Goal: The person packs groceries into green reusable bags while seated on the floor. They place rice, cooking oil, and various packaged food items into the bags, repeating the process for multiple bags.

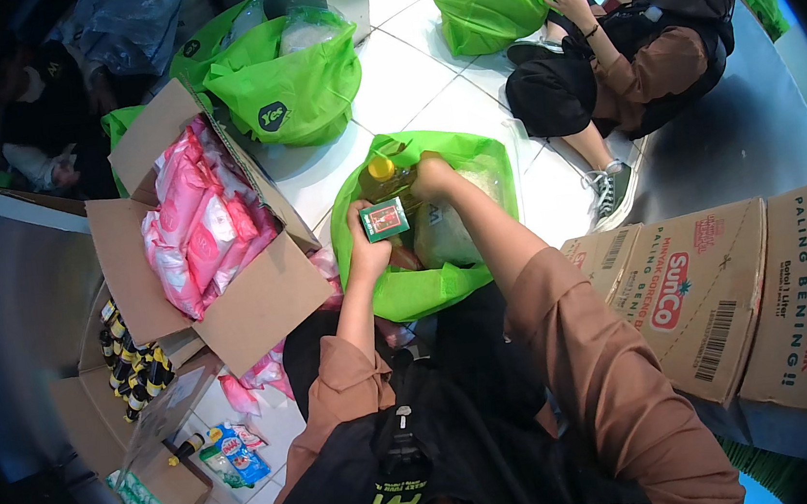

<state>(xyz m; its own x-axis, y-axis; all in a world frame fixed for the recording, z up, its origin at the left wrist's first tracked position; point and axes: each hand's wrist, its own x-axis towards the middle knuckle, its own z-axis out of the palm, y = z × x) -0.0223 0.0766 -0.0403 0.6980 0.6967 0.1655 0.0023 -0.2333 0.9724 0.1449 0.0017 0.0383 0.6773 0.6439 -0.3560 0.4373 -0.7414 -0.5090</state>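
A small dark-green box (pixel 385 220) with a red panel on top is held in my left hand (pixel 366 240), over the left side of an open green fabric bag (pixel 436 291). My right hand (pixel 433 180) is inside the bag near its far rim, looking closed, with its fingertips out of sight. Right beside it stands a bottle of yellowish oil with a yellow cap (pixel 382 168). Under my right forearm lies a clear plastic pack with whitish contents (pixel 455 232).
To the left, an open carton (pixel 260 329) holds pink-and-white packs (pixel 202 223). Below it, a box holds several dark bottles (pixel 138 370). Closed cartons (pixel 699 292) line the right. Filled green bags (pixel 295 83) stand beyond; a seated person (pixel 629 75) touches another bag (pixel 486 1).
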